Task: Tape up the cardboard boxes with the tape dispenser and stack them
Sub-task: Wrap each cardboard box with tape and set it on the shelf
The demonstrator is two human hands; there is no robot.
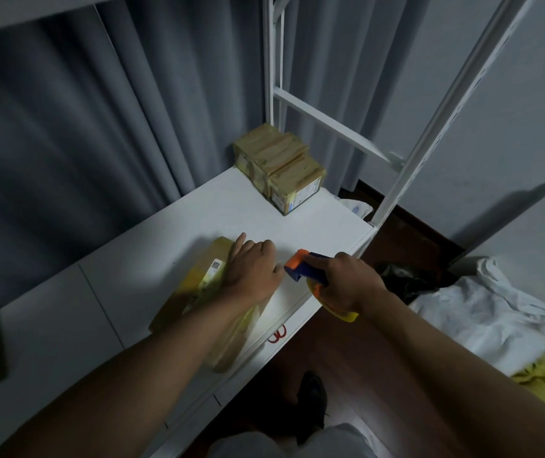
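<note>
— Where is the box?
— A long cardboard box [198, 292] lies flat on the white shelf [231, 213], close to its front edge. It has a small white label on top.
— What is the left hand doing?
— The left hand [253, 271] rests on top of the box, at its far end. The fingers lie mostly straight and press down on it.
— And the right hand?
— The right hand [347, 280] grips the tape dispenser [301, 267]. Its fingers curl round the blue handle. The orange tip points at the left hand and sits just beside it, above the shelf's front edge.
— Are there more boxes?
— Yes. Taped cardboard boxes [279, 166] sit together at the far right corner of the shelf, next to a white post [271, 77]. A grey curtain [99, 110] hangs behind the shelf.
</note>
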